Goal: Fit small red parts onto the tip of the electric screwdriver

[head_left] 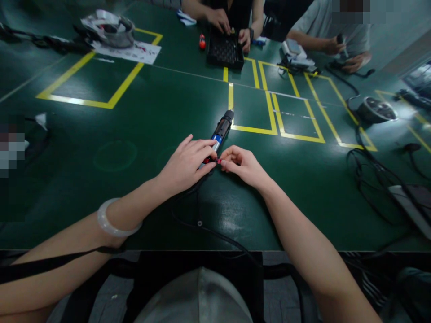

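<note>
A corded electric screwdriver (223, 128) lies on the green table in front of me. It has a black nose pointing away, a blue band and a silver body. My left hand (190, 159) lies over its rear part, fingers and thumb closed around it, hiding much of the body. From the right, my right hand (243, 165) pinches a small red piece (218, 161) between thumb and forefinger, right beside the left fingertips. Whether that piece is attached to the screwdriver I cannot tell.
A black cable (215, 231) runs over the near table edge. Opposite, a person's hands work at a black tray (225, 51); another person holds a dark tool. A metal bowl (119, 31) stands back left. Cables and a round metal object (376, 110) are at right.
</note>
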Motion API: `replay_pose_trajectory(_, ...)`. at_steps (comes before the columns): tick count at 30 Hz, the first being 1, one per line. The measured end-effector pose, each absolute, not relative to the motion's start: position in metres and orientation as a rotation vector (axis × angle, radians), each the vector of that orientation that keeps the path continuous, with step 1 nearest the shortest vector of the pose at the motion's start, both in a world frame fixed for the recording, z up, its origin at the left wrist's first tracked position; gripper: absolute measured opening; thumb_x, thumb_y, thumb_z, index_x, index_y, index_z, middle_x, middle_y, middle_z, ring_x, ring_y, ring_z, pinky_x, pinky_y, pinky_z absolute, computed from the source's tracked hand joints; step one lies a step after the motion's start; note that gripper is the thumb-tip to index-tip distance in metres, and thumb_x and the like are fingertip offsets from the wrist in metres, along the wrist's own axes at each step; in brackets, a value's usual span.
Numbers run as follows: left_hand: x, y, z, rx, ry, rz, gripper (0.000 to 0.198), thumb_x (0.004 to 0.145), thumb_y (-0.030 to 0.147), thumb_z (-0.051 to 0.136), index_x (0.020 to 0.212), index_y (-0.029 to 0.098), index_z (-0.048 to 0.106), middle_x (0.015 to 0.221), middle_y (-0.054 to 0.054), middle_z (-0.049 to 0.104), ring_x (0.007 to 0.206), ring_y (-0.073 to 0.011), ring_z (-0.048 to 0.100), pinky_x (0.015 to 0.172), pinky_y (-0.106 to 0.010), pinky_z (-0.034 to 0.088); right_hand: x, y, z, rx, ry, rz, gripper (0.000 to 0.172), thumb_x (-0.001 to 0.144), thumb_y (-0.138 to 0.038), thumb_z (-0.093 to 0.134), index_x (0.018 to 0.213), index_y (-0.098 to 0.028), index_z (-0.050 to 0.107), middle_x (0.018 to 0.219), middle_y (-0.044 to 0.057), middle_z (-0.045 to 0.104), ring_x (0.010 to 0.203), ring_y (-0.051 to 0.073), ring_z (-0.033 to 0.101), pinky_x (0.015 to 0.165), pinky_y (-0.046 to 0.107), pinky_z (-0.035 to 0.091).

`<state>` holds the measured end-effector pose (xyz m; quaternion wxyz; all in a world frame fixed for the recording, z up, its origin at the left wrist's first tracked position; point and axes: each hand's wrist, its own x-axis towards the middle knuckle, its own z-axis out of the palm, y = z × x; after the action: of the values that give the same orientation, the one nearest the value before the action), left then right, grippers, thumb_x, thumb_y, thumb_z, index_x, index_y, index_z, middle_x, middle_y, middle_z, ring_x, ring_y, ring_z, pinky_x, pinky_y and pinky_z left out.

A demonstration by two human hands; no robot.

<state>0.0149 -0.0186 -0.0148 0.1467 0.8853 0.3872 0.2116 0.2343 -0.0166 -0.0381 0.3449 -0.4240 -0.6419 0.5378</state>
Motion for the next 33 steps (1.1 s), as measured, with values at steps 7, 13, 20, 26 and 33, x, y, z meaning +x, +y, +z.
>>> replay_pose_trajectory(7, 0.0145, -0.0174, -0.015, 2.613, 1.119, 0.595, 0.026, 0.102, 0.034, 0.045, 0.106, 0.019, 0.067, 0.144, -0.011, 0.06, 0.134, -0.0279, 0.055, 0.125, -0.059, 0.022, 0.2339, -0.0176, -0.0373, -1.101, -1.654, 1.423, 0.022, 0.086, -0.037, 0.069, 0.091, -0.017, 0.062, 0.074, 0.001, 0.071, 0.068, 0.013, 0.064, 0.067, 0.026, 0.049)
replay_pose_trajectory(13, 0.0139, -0.0174, -0.0157, 2.622, 1.114, 0.572, 0.028, 0.101, 0.035, 0.045, 0.102, 0.019, 0.067, 0.145, -0.011, 0.059, 0.135, -0.0272, 0.054, 0.125, -0.059, 0.021, 0.233, -0.018, -0.0377, -1.068, -1.645, 1.429, 0.022, 0.088, -0.037, 0.068, 0.091, -0.016, 0.063, 0.073, 0.001, 0.071, 0.067, 0.012, 0.064, 0.067, 0.026, 0.049)
replay_pose_trajectory(20, 0.0144, -0.0173, -0.0148, 2.579, 1.093, 0.559, 0.03, 0.102, 0.036, 0.042, 0.1, 0.018, 0.066, 0.147, -0.012, 0.057, 0.138, -0.027, 0.052, 0.124, -0.059, 0.021, 0.2332, -0.0181, -0.0376, -1.066, -1.649, 1.448, 0.025, 0.089, -0.041, 0.067, 0.092, -0.016, 0.064, 0.072, 0.001, 0.071, 0.068, 0.013, 0.065, 0.068, 0.027, 0.05)
replay_pose_trajectory(26, 0.0142, -0.0179, -0.0148, 2.543, 1.097, 0.551, 0.03, 0.102, 0.036, 0.042, 0.101, 0.019, 0.066, 0.148, -0.011, 0.056, 0.139, -0.0271, 0.051, 0.124, -0.06, 0.02, 0.2333, -0.0187, -0.035, -1.061, -1.648, 1.447, 0.026, 0.091, -0.042, 0.066, 0.092, -0.016, 0.065, 0.071, 0.001, 0.071, 0.067, 0.013, 0.064, 0.07, 0.028, 0.051)
replay_pose_trajectory(33, 0.016, -0.0181, -0.0124, 2.507, 1.103, 0.547, 0.03, 0.101, 0.037, 0.042, 0.1, 0.019, 0.066, 0.149, -0.011, 0.056, 0.14, -0.0273, 0.05, 0.125, -0.059, 0.019, 0.2347, -0.0189, -0.0326, -1.071, -1.651, 1.457, 0.024, 0.091, -0.04, 0.066, 0.094, -0.016, 0.067, 0.074, 0.002, 0.072, 0.07, 0.013, 0.064, 0.072, 0.03, 0.052)
